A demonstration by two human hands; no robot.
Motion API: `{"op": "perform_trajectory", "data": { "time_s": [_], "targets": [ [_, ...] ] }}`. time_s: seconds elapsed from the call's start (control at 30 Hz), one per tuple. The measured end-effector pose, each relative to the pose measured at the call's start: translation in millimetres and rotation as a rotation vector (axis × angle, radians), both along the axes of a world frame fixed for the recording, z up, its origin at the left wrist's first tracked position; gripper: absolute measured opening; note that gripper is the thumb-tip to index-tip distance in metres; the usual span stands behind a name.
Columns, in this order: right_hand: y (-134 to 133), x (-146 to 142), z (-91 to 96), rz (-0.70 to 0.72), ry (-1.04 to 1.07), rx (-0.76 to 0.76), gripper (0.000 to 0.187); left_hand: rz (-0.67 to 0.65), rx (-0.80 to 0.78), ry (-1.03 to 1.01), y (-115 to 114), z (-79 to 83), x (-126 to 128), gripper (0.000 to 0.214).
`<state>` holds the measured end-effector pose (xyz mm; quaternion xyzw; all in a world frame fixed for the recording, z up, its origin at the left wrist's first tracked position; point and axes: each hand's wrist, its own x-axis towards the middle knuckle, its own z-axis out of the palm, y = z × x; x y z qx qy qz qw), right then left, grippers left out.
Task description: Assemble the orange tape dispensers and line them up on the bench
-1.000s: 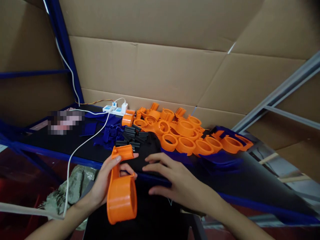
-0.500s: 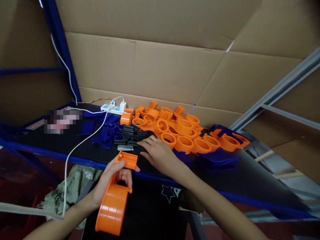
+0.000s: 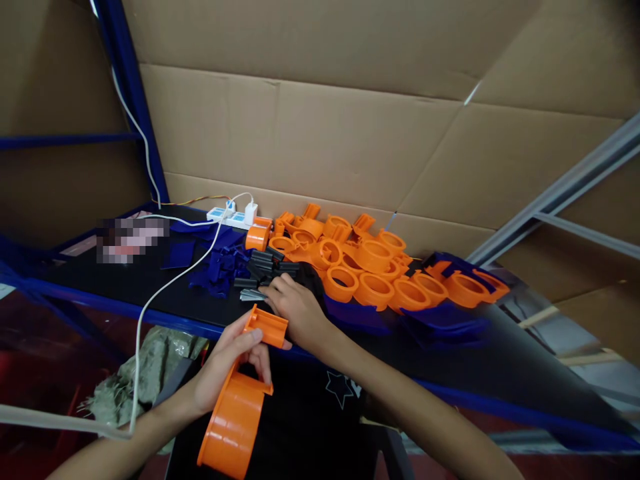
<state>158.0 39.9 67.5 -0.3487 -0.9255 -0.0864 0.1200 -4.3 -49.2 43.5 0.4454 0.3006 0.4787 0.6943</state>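
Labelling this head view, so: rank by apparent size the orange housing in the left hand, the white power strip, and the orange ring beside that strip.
1. orange housing, largest, though nearest the camera.
2-3. white power strip and orange ring look alike; not ranked.

text: none readable | black cloth (image 3: 310,417): white star mark, no letters | power strip (image 3: 231,215) on surface (image 3: 125,287): blue labels too small to read

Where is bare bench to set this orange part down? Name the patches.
Bare bench at left front, between white cable and blue rail; another stretch far right, beyond the blue sheets. Crowded in the middle: orange rings, black clips, small blue pieces, the right hand.
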Motion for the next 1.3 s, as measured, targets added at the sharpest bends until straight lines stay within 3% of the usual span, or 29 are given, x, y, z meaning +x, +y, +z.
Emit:
{"op": "perform_trajectory", "data": {
  "time_s": [0.47,0.67,1.0,1.3],
  "targets": [
    [4,20,6.8,-0.129,0.113,-0.018,0.017,0.034,-0.029,-0.015,2,-3.0,1,0.027],
    [-4,33,19.3,-0.180,0.201,-0.070,0.014,0.067,-0.047,0.010,2,-3.4,2,0.030],
    [-8,52,35.4,-0.223,0.073,-0.163,0.011,0.063,-0.065,0.018,7,-8.9,1,0.034],
    [-4,61,46.2,-0.248,0.151,-0.227,0.010,0.092,-0.105,0.041,9,-7.8,5,0.032]
  ]
}}
